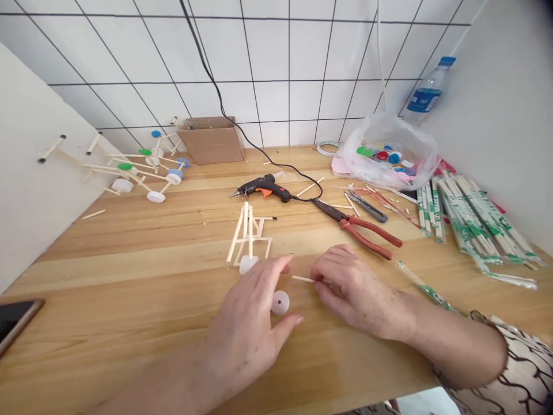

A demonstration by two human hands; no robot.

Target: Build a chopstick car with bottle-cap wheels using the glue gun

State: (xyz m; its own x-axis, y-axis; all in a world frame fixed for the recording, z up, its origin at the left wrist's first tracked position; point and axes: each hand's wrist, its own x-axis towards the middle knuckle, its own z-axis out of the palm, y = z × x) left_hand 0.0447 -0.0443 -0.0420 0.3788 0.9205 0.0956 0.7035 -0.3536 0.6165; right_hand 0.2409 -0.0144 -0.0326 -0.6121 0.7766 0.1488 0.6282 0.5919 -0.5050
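Note:
My left hand (248, 323) rests on the wooden table (129, 288) with its fingers spread, holding nothing. A white bottle cap with a hole (280, 302) lies between its thumb and forefinger. My right hand (354, 288) is closed in a pinch on a short wooden stick (303, 279) that points left toward the cap. Just behind my left fingers stands a small frame of glued sticks (249, 233) with a white cap (247, 264) at its base.
A black and orange glue gun (263, 187), red pliers (363, 229) and scissors (367, 206) lie mid-table. Wrapped chopstick packs (475, 225), a bag of coloured caps (389, 153) and a water bottle (427, 92) sit right. A cardboard box (211, 140), stick-and-cap models (142, 167), a phone (15, 323) are left.

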